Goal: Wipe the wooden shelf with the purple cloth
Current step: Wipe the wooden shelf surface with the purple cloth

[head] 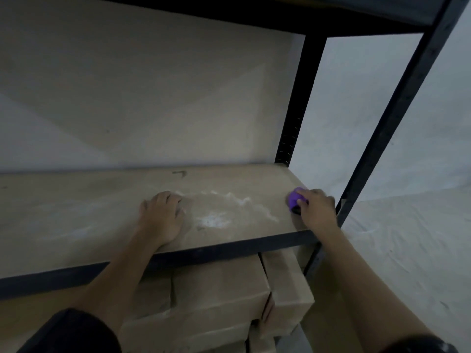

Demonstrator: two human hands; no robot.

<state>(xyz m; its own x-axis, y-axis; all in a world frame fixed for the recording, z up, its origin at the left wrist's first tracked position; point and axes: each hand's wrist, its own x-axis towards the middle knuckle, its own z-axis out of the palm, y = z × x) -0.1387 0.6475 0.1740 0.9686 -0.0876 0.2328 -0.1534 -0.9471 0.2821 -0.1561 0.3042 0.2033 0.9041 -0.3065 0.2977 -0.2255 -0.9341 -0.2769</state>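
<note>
The wooden shelf [76,212] is a pale board in a black metal rack, running across the middle of the view. White dust streaks [224,210] lie on it between my hands. My right hand [316,212] grips the bunched purple cloth [295,198] at the shelf's right end, near the front corner. My left hand [163,215] rests on the board to the left of the dust, its fingers lightly bent and holding nothing.
A black upright post [397,118] stands right beside my right hand, and a rear post [295,103] at the back corner. The black front rail [204,253] edges the shelf. Cardboard boxes [229,296] are stacked below. A pale wall is behind.
</note>
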